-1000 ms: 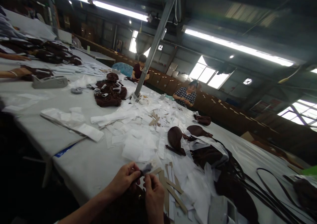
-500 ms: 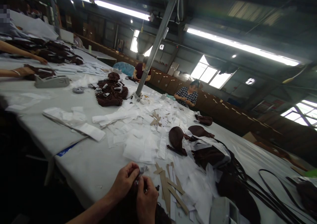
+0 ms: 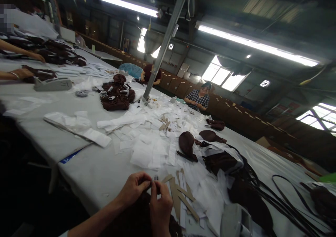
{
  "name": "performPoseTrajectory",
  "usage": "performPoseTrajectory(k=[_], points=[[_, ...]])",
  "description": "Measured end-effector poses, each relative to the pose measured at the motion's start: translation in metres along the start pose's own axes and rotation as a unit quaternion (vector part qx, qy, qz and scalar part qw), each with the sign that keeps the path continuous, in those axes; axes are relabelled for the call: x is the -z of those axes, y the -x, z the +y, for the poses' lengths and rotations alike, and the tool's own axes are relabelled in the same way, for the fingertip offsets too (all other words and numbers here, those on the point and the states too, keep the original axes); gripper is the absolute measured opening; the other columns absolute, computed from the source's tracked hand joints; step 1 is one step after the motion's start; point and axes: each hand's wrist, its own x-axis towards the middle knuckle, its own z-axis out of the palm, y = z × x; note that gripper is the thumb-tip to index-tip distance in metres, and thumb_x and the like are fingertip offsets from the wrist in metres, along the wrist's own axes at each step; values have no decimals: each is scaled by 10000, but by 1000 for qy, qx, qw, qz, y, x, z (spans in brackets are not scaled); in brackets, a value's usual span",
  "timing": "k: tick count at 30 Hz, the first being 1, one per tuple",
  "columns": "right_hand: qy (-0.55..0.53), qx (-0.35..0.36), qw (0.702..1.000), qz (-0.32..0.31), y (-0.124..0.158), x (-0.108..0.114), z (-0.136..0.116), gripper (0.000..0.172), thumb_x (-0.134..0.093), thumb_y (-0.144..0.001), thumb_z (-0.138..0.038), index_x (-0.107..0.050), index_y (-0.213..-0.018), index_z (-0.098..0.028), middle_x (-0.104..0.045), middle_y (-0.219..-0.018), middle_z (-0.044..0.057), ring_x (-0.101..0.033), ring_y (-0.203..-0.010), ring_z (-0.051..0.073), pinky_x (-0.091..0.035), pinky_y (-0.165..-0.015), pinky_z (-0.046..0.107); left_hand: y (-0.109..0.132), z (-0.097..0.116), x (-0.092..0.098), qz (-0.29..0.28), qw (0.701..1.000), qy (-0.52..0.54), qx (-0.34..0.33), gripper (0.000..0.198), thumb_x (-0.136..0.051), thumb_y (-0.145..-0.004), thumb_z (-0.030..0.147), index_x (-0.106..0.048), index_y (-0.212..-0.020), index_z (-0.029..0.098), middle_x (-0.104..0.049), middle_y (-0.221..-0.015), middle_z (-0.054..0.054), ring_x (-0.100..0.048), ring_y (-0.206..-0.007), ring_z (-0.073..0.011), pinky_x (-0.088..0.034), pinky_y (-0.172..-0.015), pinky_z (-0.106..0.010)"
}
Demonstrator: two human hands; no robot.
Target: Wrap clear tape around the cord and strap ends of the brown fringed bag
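Both left hand (image 3: 134,188) and right hand (image 3: 160,199) pinched closed on small grey piece (image 3: 156,178) | far grey dispenser (image 3: 49,85): K-like mark (image 3: 64,84)

Tube lights (image 3: 258,45) are hung across the top; windows (image 3: 219,74) are set in the grey wall (image 3: 199,58), upper right; a metal post (image 3: 167,41) is seen upper centre.

The table (image 3: 101,176) presents a pale surface running diagonally from upper left to lower right of the frame. Directly on it: white sheets (image 3: 149,153), center; tan strips (image 3: 175,198), lower center; brown bundle (image 3: 119,99), left of center; grey dispenser (image 3: 54,85) (dark mark on its side), left; dark straps (image 3: 282,206), lower right.
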Motion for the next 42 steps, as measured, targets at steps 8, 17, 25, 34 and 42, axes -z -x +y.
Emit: performPoseTrajectory(k=[8,17,25,34,42], points=[[47,9,999,13,-19,11,3,330,-508,-884,-449,-687,-829,-177,-680,-768,73,-616,-698,196,-460,-685,302,13,6,63,-66,990,-123,33,402,-635,-772,428,-653,-1093,187,-672,-1001,-65,-594,-846,-193,-440,-719,-266],[79,77,994,5,-41,6,-11,317,-464,-923,-405,-665,-828,-179,-621,-758,51,-583,-696,168,-435,-674,276,12,-5,37,-76,971,-220,-56,221,-548,-816,341,-668,-708,190,-578,-641,0,-503,-724,-187,-389,-728,-275],[113,155,981,-34,-22,-9,-5,296,-432,-945,-338,-648,-803,-194,-622,-736,44,-587,-715,168,-429,-680,269,-24,-5,4,-113,981,-144,-64,298,-489,-832,370,-645,-690,160,-582,-627,8,-485,-617,-158,-402,-617,-252],[54,26,998,-17,-14,-8,23,348,-479,-911,-447,-677,-825,-175,-673,-776,63,-632,-718,183,-450,-678,271,12,-34,52,-80,990,-118,-14,308,-575,-789,339,-687,-1037,196,-685,-1043,-51,-586,-991,-239,-406,-925,-324],[118,144,981,-57,-13,-23,3,276,-454,-941,-308,-648,-785,-187,-613,-712,36,-581,-681,161,-428,-665,261,-6,-46,36,-65,995,-81,-1,240,-590,-782,354,-709,-852,157,-678,-804,-21,-568,-780,-186,-424,-755,-262]])
